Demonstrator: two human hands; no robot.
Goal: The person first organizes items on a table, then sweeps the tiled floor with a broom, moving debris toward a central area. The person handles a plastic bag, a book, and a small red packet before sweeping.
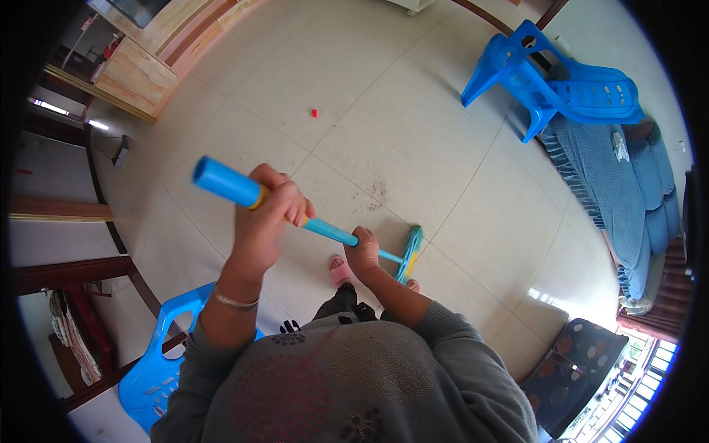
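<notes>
Both of my hands grip a broom by its blue handle (332,230). My left hand (271,221) wraps the upper part, just below the thick blue end grip (224,180) and its yellow band. Lower on the handle, my right hand (363,252) is closed around the pole. The green-blue broom head (411,252) rests on the tiled floor beside my feet, with a yellow strip along one side. Loose dark dirt (374,194) is scattered on the tiles ahead of the broom head. Farther off lies a small red scrap (314,113).
Stacked blue plastic chairs (545,83) stand at the upper right, next to a sofa with a blue-grey cover (601,188). Another blue chair (160,343) is close behind my left arm. A wooden cabinet (135,77) lines the upper left. A dustpan-like object (120,151) stands near a doorway.
</notes>
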